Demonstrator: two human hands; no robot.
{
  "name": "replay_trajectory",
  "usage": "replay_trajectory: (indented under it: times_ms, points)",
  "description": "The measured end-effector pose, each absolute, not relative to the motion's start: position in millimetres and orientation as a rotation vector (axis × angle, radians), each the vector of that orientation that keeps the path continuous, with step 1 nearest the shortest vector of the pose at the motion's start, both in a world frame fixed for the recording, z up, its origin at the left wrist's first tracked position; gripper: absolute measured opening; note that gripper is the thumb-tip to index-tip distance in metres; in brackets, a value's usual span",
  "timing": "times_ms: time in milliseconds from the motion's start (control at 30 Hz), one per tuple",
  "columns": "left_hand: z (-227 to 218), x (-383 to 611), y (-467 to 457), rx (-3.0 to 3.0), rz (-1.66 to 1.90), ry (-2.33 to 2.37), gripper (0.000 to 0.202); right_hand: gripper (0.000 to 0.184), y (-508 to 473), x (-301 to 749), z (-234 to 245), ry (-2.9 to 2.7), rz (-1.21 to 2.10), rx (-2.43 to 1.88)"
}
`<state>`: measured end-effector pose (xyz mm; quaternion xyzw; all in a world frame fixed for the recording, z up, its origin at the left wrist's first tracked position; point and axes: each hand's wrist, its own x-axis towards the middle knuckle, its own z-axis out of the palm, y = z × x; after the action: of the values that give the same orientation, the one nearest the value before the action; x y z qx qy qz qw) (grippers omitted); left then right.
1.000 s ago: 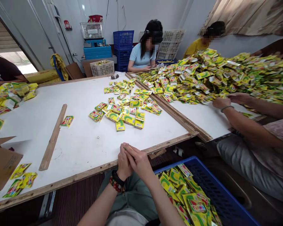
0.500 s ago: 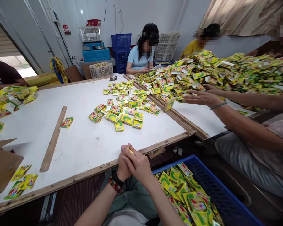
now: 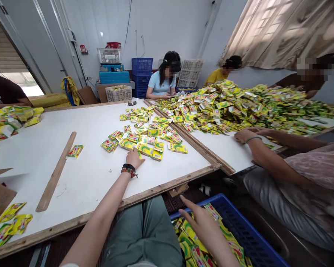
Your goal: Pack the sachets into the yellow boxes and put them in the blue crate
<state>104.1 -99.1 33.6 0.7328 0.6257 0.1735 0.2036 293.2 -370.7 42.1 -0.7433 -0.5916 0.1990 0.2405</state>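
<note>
My left hand (image 3: 135, 159) reaches over the white table to the near edge of a loose group of small yellow boxes. Its fingers and thumb are around one yellow box (image 3: 139, 155), which is mostly hidden under the hand. Above the blue crate (image 3: 248, 226) at the table's front is my right hand (image 3: 201, 218), with thumb and fingers apart and nothing between them. Many yellow and green boxes (image 3: 196, 256) fill the crate. Other boxes, such as one (image 3: 178, 148) on the right of the group, lie flat on the table.
A wooden strip (image 3: 57, 172) lies on the table beside a single packet (image 3: 75, 151). Wooden rails (image 3: 194, 148) divide the table from a large heap of boxes (image 3: 239, 107). A co-worker's hands (image 3: 246, 135) rest right of the rails. A cardboard box (image 3: 1, 196) stands at left.
My hands were together around a small yellow item; now they are apart. The left has reached forward to the boxes, the right has moved over the crate. Another box now lies by the rails.
</note>
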Motion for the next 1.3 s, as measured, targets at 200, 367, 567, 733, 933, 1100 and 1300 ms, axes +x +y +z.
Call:
replay_trajectory:
  times_ms: [200, 367, 567, 733, 933, 1100, 1300]
  points:
    - [39, 72, -132, 2.024, 0.385, 1.469, 0.055, 0.046, -317, 252, 26, -1.270, 0.966, -1.504]
    - [38, 49, -200, 1.709, 0.582, 0.849, 0.049, 0.061, -267, 226, 17, -0.802, 1.201, -1.141]
    - [21, 68, -238, 1.678, 0.993, 1.087, 0.062, 0.041, -257, 199, 32, -0.906, 1.244, -1.104]
    - [11, 86, -243, 1.872, 1.183, 1.407, 0.078, 0.027, -269, 195, 44, -1.178, 0.849, -1.362]
    - [-3, 92, -252, 1.819, 1.236, 1.384, 0.053, 0.035, -263, 195, 47, -1.102, 1.065, -1.198]
    - [-12, 89, -253, 1.862, 1.357, 1.324, 0.057, 0.034, -255, 190, 39, -0.913, 1.231, -1.130]
    - [-18, 88, -250, 2.024, 1.448, 1.124, 0.049, 0.029, -269, 188, 36, -1.325, 0.791, -1.110]
